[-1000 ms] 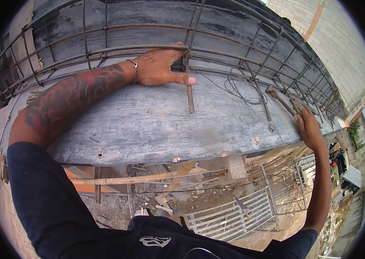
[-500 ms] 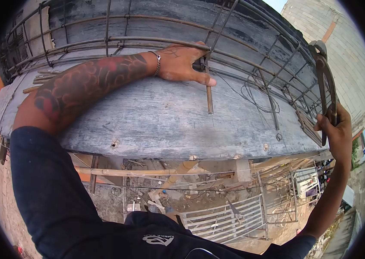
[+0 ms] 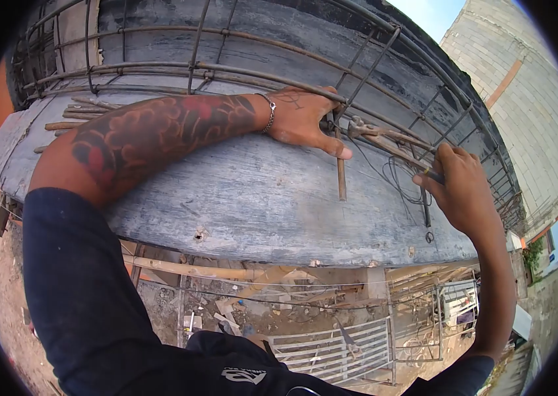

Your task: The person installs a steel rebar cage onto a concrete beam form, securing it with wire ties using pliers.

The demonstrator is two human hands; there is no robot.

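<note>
Gripping pincers [image 3: 384,136] in right hand [image 3: 462,191]

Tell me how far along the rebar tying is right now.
Done: the cage is assembled, its bars and stirrups sitting in the wooden form. In hand: the left hand grips a stirrup joint while the right hand brings pincers to it. Left: that joint's tie; loose wire lies nearby.

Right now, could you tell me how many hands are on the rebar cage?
2: the left hand grips a cage bar; the right hand holds pincers against the joint beside it. None appear hidden.
</note>
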